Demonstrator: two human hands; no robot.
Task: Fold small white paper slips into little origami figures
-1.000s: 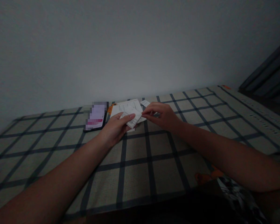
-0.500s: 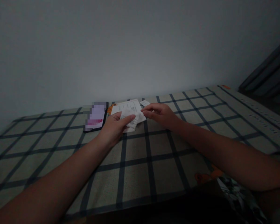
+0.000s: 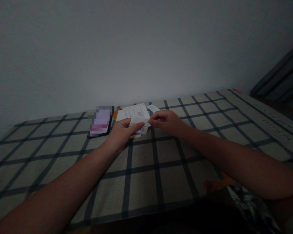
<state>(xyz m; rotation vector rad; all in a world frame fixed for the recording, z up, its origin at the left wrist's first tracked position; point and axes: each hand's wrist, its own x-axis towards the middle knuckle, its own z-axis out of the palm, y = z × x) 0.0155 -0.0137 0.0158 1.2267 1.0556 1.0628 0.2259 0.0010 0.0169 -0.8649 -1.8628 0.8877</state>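
My left hand (image 3: 122, 131) is closed on some small white paper slips (image 3: 137, 121) with faint print, its thumb lying on top. From the right, my right hand (image 3: 164, 122) pinches at the right corner of those slips, thumb and forefinger together. Behind them a larger printed white sheet (image 3: 129, 111) lies flat on the checked cloth. Another small white slip (image 3: 153, 108) rests beyond my right fingers, partly covered by them. How many slips my left hand holds cannot be made out.
A phone (image 3: 101, 122) with a lit, blurred screen lies left of my left hand. The checked cloth (image 3: 141, 182) spreads under everything up to a plain wall (image 3: 141, 52). Dark folded fabric (image 3: 280, 74) hangs at the right edge.
My right thumb and forefinger have closed at the corner of the slips. The top slip in my left hand has shifted a little to the right.
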